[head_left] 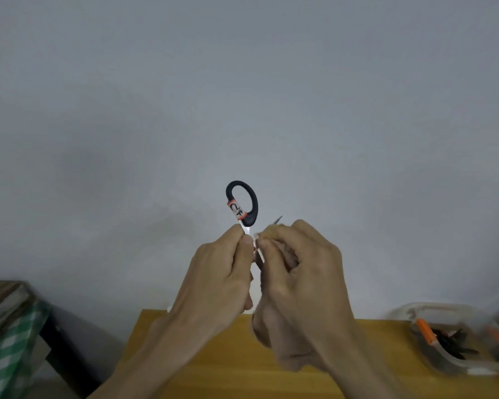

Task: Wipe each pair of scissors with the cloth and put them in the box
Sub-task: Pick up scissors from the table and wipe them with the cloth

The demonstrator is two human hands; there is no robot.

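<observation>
Left hand (222, 272) has its fingers curled around the metal part of the scissors (244, 208), holding them up in the air with the black handle loop pointing up, a red and white label on it. Right hand (297, 272) pinches a beige cloth (274, 341) around the blade, and a bit of tip pokes out above the fingers. Down below there's the yellow wooden table (213, 370), and the clear plastic box (455, 338) sits at its right edge with dark handled stuff inside. Green checkered fabric (9, 352) is off on the far left.

Box (455, 338) on table (213, 355), right of raised scissors (242, 204).
</observation>
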